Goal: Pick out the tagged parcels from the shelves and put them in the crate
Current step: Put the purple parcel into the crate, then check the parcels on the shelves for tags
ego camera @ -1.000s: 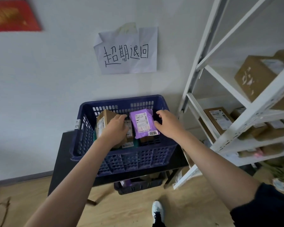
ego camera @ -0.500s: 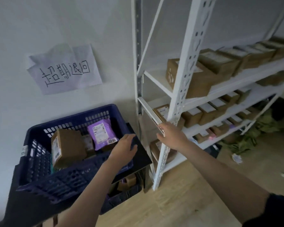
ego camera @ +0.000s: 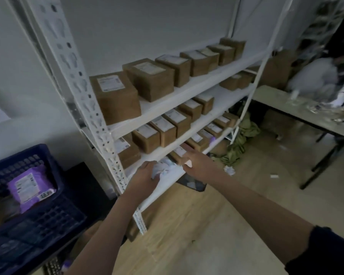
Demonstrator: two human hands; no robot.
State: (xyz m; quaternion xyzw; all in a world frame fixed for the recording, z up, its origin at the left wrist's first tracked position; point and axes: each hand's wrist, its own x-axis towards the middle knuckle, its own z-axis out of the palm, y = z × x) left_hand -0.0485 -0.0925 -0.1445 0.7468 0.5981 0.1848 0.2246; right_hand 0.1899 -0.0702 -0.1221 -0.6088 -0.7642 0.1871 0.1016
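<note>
A white soft parcel [ego camera: 163, 168] lies at the front of the lowest shelf of the white rack [ego camera: 99, 133]. My left hand [ego camera: 145, 178] curls around its left edge, thumb above and fingers below. My right hand [ego camera: 200, 164] reaches in from the right, fingers spread, with the tips at the parcel's right edge. Motion blur hides any tag on it. The dark blue crate [ego camera: 54, 161] stands at the far left and holds a purple parcel [ego camera: 30, 187] with a white label. Several brown boxes [ego camera: 117, 100] with labels fill the upper shelves.
A dark mesh bin [ego camera: 193, 183] sits on the wood floor under the shelf. Green cloth [ego camera: 240, 139] lies by the rack's right post. A long table [ego camera: 306, 114] with clutter stands at the right, and a person [ego camera: 314, 78] is bent over it.
My view has swung right from the crate to the rack. Both hands left the crate and moved down to the white parcel on the lowest shelf.
</note>
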